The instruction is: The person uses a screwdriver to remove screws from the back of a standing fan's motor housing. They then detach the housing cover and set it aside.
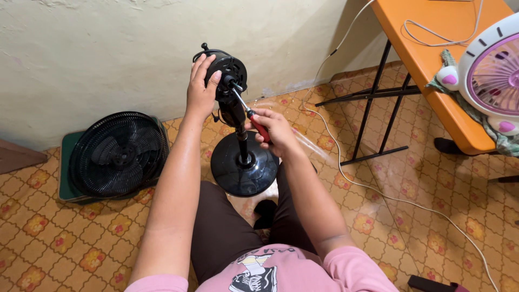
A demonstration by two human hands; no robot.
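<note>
A black stand-fan motor head [231, 71] sits on a short pole over a round black base [241, 165] on the floor in front of me. My left hand [201, 86] clasps the back left side of the motor head. My right hand [273, 127] grips a red-handled screwdriver [250, 112], whose metal shaft points up and left into the front of the motor head.
A black fan grille with blades [118, 154] leans on a green board by the wall at left. An orange folding table [444, 59] at right carries a small white and purple fan [494, 73]. A white cord [378, 189] trails across the patterned floor.
</note>
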